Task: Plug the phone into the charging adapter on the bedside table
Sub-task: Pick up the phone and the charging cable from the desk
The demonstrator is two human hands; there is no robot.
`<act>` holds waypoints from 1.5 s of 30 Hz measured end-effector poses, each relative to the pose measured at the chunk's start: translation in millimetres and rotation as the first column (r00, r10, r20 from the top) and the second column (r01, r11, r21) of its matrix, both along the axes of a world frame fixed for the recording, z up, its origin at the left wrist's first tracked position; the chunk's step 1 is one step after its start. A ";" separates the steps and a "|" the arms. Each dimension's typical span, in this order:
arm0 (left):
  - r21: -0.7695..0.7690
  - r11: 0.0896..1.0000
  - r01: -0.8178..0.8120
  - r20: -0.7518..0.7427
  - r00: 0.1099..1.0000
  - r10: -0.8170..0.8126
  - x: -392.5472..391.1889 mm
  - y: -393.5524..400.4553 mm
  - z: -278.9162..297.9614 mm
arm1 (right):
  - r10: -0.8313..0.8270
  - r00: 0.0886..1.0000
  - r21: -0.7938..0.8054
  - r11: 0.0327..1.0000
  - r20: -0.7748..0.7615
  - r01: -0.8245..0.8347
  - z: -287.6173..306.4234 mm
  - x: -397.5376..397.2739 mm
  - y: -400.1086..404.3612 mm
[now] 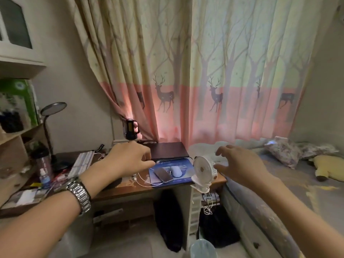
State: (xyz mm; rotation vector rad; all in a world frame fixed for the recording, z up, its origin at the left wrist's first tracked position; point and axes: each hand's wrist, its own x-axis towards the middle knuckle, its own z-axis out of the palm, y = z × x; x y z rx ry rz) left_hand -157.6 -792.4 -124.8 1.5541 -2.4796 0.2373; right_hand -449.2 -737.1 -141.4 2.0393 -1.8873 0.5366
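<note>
Both arms are extended over a cluttered table (130, 189). The left hand (128, 159) is loosely curled, the right hand (240, 164) spread, nothing grasped. The phone (163, 175) is seen on a blue mousepad (184, 178), beside a white mouse (176, 170).

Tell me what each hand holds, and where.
Nothing. Left hand hovers above the phone; right hand spreads open by the fan.

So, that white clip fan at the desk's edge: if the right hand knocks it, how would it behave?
The clip fan looks like light plastic, top-heavy on a small clamp at the desk corner, so it would probably wobble or swivel. Its dangling cable is floppy and might snag. The right hand, open, hovers beside it.
</note>
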 end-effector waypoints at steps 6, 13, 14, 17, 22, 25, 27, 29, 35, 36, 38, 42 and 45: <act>0.100 0.986 -0.136 -0.170 0.974 0.152 -37.4 -69.4 -43.7 | 0.156 0.986 0.017 0.987 0.064 -0.157 -48.9 -21.7 -87.3; 0.213 0.939 -0.271 -0.192 0.930 0.312 -86.2 -131.3 -90.9 | 0.243 0.957 0.115 0.958 0.156 -0.262 -64.6 -78.0 -178.4; 0.230 0.926 -0.298 -0.196 0.918 0.344 -87.5 -135.1 -95.1 | 0.262 0.948 0.115 0.951 0.181 -0.285 -66.0 -81.3 -191.7; 0.314 0.879 -0.360 -0.185 0.885 0.428 -86.3 -140.6 -107.9 | 0.307 0.916 0.153 0.923 0.257 -0.352 -80.5 -78.0 -221.8; 0.403 0.828 -0.390 -0.199 0.845 0.495 -80.8 -159.4 -144.3 | 0.335 0.872 0.233 0.872 0.357 -0.431 -125.2 -53.8 -260.8; 0.491 0.792 -0.363 -0.263 0.805 0.532 -80.8 -183.7 -175.7 | 0.320 0.860 0.307 0.837 0.398 -0.454 -157.7 -37.8 -283.1; 0.546 0.768 -0.335 -0.288 0.786 0.547 -81.1 -206.5 -196.9 | 0.311 0.865 0.354 0.818 0.393 -0.454 -177.4 -25.6 -304.0; 0.573 0.760 -0.307 -0.318 0.771 0.551 -78.0 -234.1 -217.2 | 0.292 0.869 0.377 0.811 0.400 -0.447 -194.8 -11.1 -330.5; 0.637 0.763 -0.111 -0.524 0.663 0.534 -65.7 -320.1 -267.5 | 0.171 0.880 0.476 0.787 0.443 -0.392 -242.3 37.3 -415.4; 0.651 0.756 -0.075 -0.557 0.630 0.541 -65.1 -330.9 -275.3 | 0.147 0.882 0.501 0.776 0.447 -0.383 -251.1 43.6 -424.7; 0.670 0.742 -0.033 -0.609 0.549 0.573 -62.6 -352.1 -291.9 | 0.107 0.884 0.540 0.756 0.455 -0.370 -270.0 53.4 -439.9; 0.728 0.684 0.046 -0.648 0.374 0.664 -64.1 -382.5 -319.6 | 0.001 0.853 0.587 0.726 0.522 -0.359 -302.0 62.0 -458.2; 0.757 0.635 0.151 -0.648 0.293 0.703 -68.0 -396.5 -339.1 | -0.041 0.831 0.600 0.712 0.555 -0.366 -322.2 66.4 -470.8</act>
